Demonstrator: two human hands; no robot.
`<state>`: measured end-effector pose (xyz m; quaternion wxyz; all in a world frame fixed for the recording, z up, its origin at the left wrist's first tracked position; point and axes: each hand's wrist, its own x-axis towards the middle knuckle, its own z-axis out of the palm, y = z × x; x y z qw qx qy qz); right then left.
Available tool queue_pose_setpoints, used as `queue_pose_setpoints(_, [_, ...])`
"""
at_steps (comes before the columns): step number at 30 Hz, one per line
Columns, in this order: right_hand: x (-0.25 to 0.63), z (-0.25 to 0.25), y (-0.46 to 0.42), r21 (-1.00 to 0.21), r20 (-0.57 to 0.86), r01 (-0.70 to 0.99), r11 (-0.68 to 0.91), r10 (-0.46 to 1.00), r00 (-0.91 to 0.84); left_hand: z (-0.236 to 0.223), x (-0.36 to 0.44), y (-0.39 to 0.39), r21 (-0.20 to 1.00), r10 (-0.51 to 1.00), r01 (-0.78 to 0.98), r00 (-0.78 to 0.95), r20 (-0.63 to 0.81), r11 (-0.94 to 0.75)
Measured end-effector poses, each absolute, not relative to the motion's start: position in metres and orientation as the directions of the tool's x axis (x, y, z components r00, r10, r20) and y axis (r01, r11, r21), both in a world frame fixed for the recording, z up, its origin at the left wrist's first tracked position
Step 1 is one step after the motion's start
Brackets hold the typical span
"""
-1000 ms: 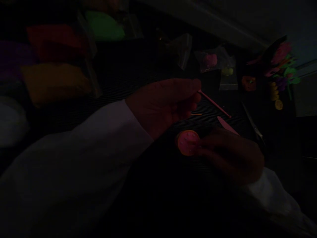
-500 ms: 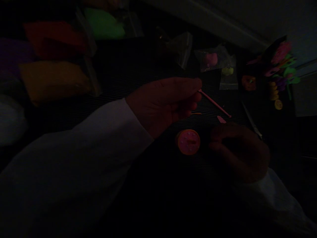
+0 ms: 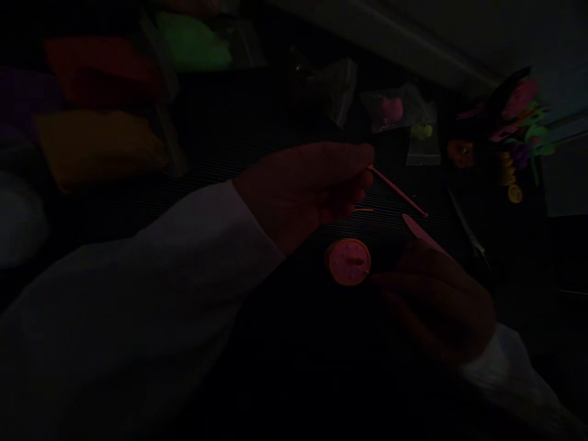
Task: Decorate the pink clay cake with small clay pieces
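The view is very dark. My left hand (image 3: 316, 184) is held above the table, fingers curled and thumb against the index finger. A thin pink modelling stick (image 3: 397, 190) extends right from its fingertips; whether they grip it I cannot tell. Below stands a round clay piece (image 3: 350, 262) with a pink top, orange rim, small pale dots and a dark mark. My right hand (image 3: 441, 297) is closed, fingertips by the piece's right edge; what they hold is too dark to see. A pink plastic knife (image 3: 422, 233) lies partly behind it. A thin orange strip (image 3: 364, 210) lies near my left fingers.
Scissors (image 3: 466, 223) lie at the right. Bags of orange (image 3: 101, 147), red (image 3: 101, 70) and green (image 3: 193, 43) material lie at the left and back. Small clear bags (image 3: 392, 109) are behind. Colourful clay shapes (image 3: 523, 131) cluster at the far right.
My right hand has gone from a rounded, ring-like pinch to a flatter shape, its fingertips closer to the round piece. More of the pink knife shows. My left hand has stayed still.
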<state>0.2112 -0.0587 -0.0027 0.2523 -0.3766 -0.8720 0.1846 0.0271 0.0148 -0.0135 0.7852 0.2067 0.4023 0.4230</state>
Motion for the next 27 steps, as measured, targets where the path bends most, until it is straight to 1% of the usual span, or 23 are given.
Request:
queue_pose_setpoints(5, [0.2114, -0.0022, -0.057, -0.511, 0.298, 0.563, 0.649, 0.748, -0.593, -0.0164, 0.026, 0.0155, 0.635, 0.827, -0.53, 0.37, -0.424, 0.563])
queue_pose_setpoints(9, [0.2112, -0.0029, -0.0566, -0.509, 0.281, 0.558, 0.655, 0.739, -0.612, -0.0162, 0.0258, 0.0156, 0.603, 0.81, -0.542, 0.358, -0.464, 0.585])
queue_pose_setpoints(15, [0.2116, -0.0061, -0.0572, -0.539, 0.28, 0.561, 0.628, 0.762, -0.584, -0.0158, 0.0264, 0.0159, 0.578, 0.803, -0.561, 0.354, -0.48, 0.592])
queue_pose_setpoints(21, [0.2125, -0.0059, -0.0571, -0.558, 0.309, 0.521, 0.646, 0.745, -0.592, -0.0152, 0.0266, 0.016, 0.605, 0.809, -0.539, 0.343, -0.478, 0.586])
queue_pose_setpoints(27, [0.2114, -0.0058, -0.0575, -0.538, 0.286, 0.551, 0.638, 0.753, -0.593, -0.0152, 0.0269, 0.0163, 0.645, 0.818, -0.504, 0.339, -0.465, 0.575])
